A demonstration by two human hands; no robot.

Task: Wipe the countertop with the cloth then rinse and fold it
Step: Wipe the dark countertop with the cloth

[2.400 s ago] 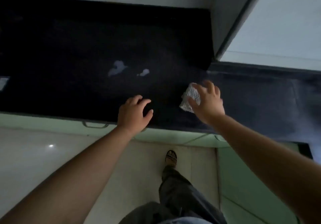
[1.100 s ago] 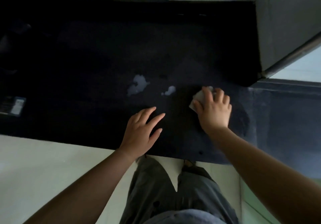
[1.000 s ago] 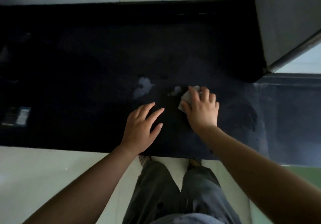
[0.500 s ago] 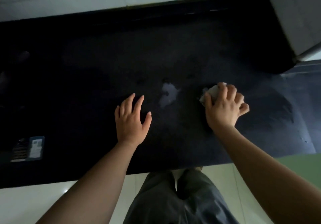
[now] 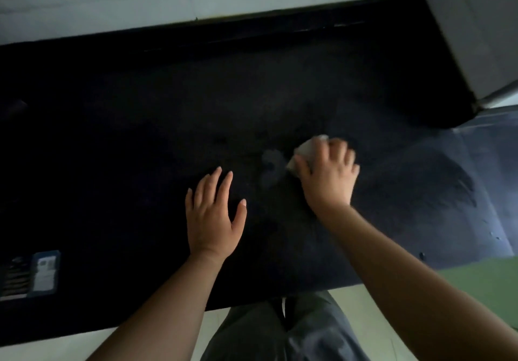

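Clutching crumpled cloth [image 5: 305, 150] in curled right grip [image 5: 326, 177], just right of faint wet patch [image 5: 270, 166]; bracing with left grip [image 5: 214, 216] spread flat on dark surface [image 5: 126, 142].

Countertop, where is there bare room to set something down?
Free: the wide stretch of countertop between the back wall and the left hand, and the greyer patch right of the right hand. Crowded: the middle, where both hands, the cloth and a faint smear sit close. A blue-edged item occupies the near-left edge.

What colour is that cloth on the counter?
The cloth looks whitish-grey; the head view shows it under the right hand.
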